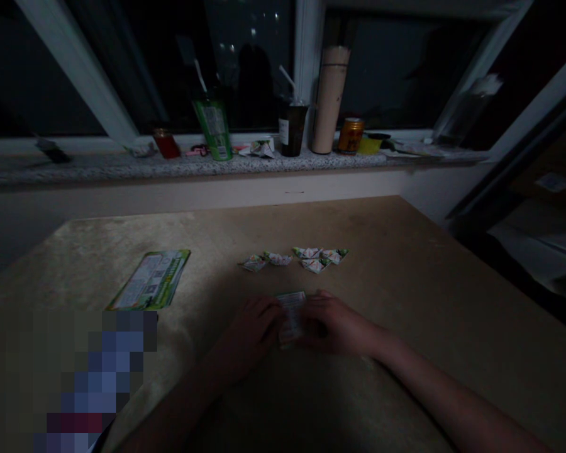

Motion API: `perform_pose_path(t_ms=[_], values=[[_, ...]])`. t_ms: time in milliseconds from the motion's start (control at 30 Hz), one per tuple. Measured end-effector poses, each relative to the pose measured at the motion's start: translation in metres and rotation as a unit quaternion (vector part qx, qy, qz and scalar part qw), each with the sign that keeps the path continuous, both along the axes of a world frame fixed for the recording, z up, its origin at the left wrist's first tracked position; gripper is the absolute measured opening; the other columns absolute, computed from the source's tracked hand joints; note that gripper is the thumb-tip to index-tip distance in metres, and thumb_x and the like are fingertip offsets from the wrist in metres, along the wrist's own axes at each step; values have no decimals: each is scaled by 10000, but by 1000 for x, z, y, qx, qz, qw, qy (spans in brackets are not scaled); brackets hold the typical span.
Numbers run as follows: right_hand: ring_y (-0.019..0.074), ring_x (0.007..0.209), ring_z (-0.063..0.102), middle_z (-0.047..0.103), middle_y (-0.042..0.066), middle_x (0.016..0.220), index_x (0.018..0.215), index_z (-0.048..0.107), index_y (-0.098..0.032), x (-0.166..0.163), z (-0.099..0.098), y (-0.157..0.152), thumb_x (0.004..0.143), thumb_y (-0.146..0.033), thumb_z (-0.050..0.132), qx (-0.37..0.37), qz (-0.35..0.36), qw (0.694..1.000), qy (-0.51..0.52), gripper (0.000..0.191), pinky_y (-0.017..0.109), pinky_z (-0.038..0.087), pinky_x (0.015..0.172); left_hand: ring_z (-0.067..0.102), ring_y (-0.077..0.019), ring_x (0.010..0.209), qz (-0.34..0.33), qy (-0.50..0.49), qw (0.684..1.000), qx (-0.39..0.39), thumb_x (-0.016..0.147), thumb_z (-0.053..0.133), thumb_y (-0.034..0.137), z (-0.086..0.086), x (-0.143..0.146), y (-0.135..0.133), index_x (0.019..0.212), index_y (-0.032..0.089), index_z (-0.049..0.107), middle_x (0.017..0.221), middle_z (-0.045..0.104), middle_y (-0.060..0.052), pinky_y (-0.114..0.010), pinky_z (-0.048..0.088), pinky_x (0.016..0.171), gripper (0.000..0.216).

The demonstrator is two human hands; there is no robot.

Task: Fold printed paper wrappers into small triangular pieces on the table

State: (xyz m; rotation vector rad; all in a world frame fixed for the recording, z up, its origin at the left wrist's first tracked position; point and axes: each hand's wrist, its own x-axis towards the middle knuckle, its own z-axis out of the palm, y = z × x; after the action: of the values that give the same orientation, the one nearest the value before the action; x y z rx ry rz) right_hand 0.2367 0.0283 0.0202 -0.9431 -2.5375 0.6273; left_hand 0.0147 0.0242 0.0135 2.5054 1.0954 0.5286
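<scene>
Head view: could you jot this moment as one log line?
left hand: on printed paper slip | right hand: slip's opposite edge | beyond: folded paper pieces | leftward: green-printed paper

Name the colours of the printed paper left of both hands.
Printed paper: green with a pale panel; head view.

Paper (291, 318) btwn hands (257, 322) (334, 322) on tbl (405, 264), folded pcs (314, 265) behind, leaflet (148, 282) to L, cups (214, 129) on sill (264, 165) at back.

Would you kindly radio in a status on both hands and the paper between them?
Left hand, right hand at either side of the printed paper; grip unclear. Print faces up. Five folded papers just beyond, apart from both hands.
</scene>
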Motion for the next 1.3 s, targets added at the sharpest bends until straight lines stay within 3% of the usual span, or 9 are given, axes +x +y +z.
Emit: perform_pose_path(t_ms=[267,467,633,900,1200,1300], values=[[143,808,576,640,15,822,815,593,-177,0,-4,3,891,-310,546,-18,9,1000,24,160,280,330,751,491,-243,1044,-52,28,998,-31,695,592,126,16,0,-8,1015,216,535,1127,533,-51,-386,406,919,337],[143,821,576,643,24,851,867,607,-178,0,2,2,933,-308,470,-43,7,999,32,200,285,350,779,546,-210,964,-20,26,999,-15,904,489,250,6,5,-5,977,214,552,1026,600,-37,-362,437,866,104],[163,780,562,622,25,811,823,601,-175,-1,3,1,858,-409,568,-25,-12,999,17,239,293,369,732,581,-179,898,6,-1,998,-63,924,461,216,6,7,-6,957,223,554,980,612,-17,-309,462,804,99],[169,794,587,658,41,843,907,611,-169,-10,-11,3,919,-283,492,-16,-66,997,47,165,285,394,744,622,-152,845,86,-92,989,-79,902,500,227,-3,11,-6,1165,244,449,1218,510,-43,-307,499,802,268],[171,787,570,609,68,876,905,585,-155,-24,-13,3,926,-194,446,18,-130,991,-13,146,266,423,699,541,-200,1109,105,-79,990,-45,931,419,184,-3,13,-7,1239,278,398,1386,367,-50,-364,450,933,323],[166,781,573,607,64,877,912,577,-156,-26,-15,5,925,-180,437,21,-135,990,-20,143,257,426,690,584,-204,1049,117,-70,990,-49,933,410,188,-2,14,-7,1243,273,405,1415,337,-62,-378,472,905,321]])
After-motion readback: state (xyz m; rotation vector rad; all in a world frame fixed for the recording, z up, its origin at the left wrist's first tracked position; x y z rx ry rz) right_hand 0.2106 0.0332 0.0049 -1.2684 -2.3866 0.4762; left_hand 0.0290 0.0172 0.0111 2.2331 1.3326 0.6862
